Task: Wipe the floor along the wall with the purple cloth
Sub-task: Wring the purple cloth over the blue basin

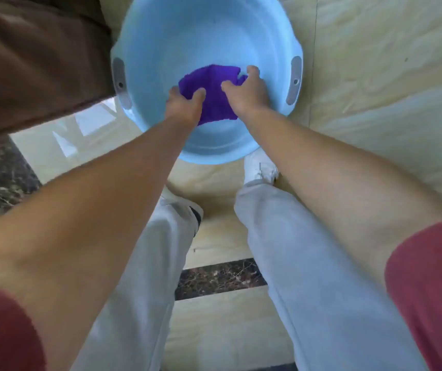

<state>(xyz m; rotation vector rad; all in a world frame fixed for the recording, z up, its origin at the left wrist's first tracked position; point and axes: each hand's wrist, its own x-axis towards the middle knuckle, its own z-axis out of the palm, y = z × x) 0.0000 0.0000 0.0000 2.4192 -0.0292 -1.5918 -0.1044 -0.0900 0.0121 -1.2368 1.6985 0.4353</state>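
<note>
One cloth [214, 95], one basin [161, 44], two hands. Left hand [183, 107] gripped the cloth's near-left edge; right hand [246, 92] gripped its right edge. Cloth stretched between both grips, inside the basin, which sat on the floor [375, 76].

Left hand [183, 105], right hand [246, 93] clenched, outstretched.
</note>
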